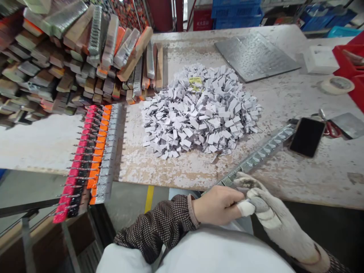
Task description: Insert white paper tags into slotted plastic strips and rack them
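My left hand is bare, its fingers curled closed. White wrapping covers the end of a digit where it meets my right hand, which wears a white knitted glove with grey and dark smudges. The gloved fingers are bent and pressed together against that wrapped tip. Whatever lies between the two hands is hidden. Just beyond them, a long grey-green bar with a row of small metallic pieces lies slantwise on the table, its near end passing behind my hands.
A heap of small white pieces covers the middle of the table. Stacked bars stand left, near pink, black, orange and grey bars with pins. To the right lie a phone, scissors, a tape roll and a metal plate.
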A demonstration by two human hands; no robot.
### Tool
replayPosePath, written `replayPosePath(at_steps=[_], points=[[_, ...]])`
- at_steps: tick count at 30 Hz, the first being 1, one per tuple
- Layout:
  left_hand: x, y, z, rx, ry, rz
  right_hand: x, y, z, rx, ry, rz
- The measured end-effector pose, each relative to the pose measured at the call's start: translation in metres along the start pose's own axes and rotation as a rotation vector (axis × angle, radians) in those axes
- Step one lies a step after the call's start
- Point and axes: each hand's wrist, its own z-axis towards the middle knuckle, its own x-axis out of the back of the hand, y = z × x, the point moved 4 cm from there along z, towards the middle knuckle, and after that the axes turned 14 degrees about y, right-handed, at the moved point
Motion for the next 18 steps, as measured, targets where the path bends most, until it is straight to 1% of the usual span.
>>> replayPosePath(at_steps=[1,2,4,6,7,9,11,12,18], points=[[-0.001,-0.002,-0.001,0.002,-0.019,-0.003,-0.001,0.003,0.001,0.006,-0.013,0.000],[-0.001,-0.005,-0.001,0.008,-0.013,0.039,-0.001,0.006,0.003,0.031,-0.020,-0.031],[0.002,-0.013,-0.001,0.014,0.066,0.247,0.001,0.019,0.014,0.076,-0.013,-0.122],[0.006,-0.022,-0.001,0.016,0.165,0.515,0.003,0.033,0.031,0.119,0.038,-0.221],[0.008,-0.026,-0.002,0.020,0.199,0.629,0.003,0.040,0.039,0.164,0.052,-0.296],[0.008,-0.035,-0.004,0.034,0.215,0.782,-0.003,0.048,0.052,0.295,0.016,-0.465],[0.005,-0.043,-0.006,0.055,0.183,0.849,-0.011,0.052,0.057,0.429,-0.055,-0.595],[0.003,-0.047,-0.007,0.062,0.165,0.862,-0.015,0.054,0.058,0.463,-0.084,-0.622],[-0.002,-0.054,-0.006,0.054,0.150,0.822,-0.031,0.066,0.057,0.514,-0.191,-0.630]])
